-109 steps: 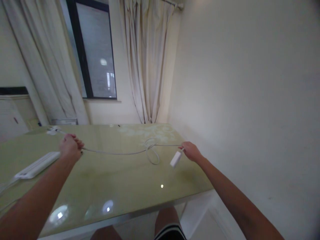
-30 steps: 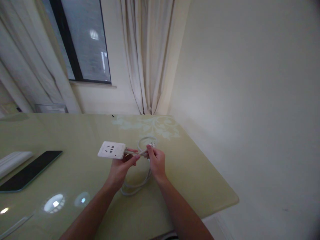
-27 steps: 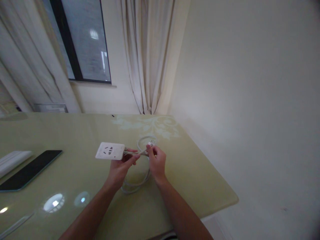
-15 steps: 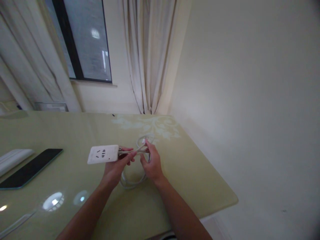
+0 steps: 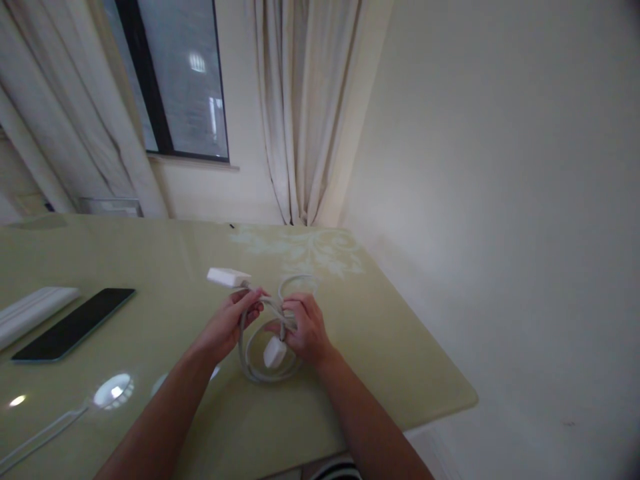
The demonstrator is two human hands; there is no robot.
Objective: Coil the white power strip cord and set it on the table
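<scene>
Both my hands hold a white extension cord over the green glass table [image 5: 390, 360]. My left hand [image 5: 227, 327] is closed on the cord just behind the flat white socket block [image 5: 228, 277], which sticks out past my fingers to the far side. My right hand [image 5: 305, 327] is closed round the gathered cord loops [image 5: 250, 357], which hang down to the table. A white plug [image 5: 275, 353] dangles just below my right hand, inside the loop.
A black phone [image 5: 75, 323] and a long white power strip [image 5: 33, 313] lie on the left of the table. A thin white cable [image 5: 45, 433] runs along the near left edge. Curtains [image 5: 305, 107] and a window [image 5: 175, 73] stand behind; a wall is to the right.
The cord was stretched between my hands 3.6 s ago; it is now coiled between them. Since half a second ago the socket block has tipped away and the plug hangs below my right hand.
</scene>
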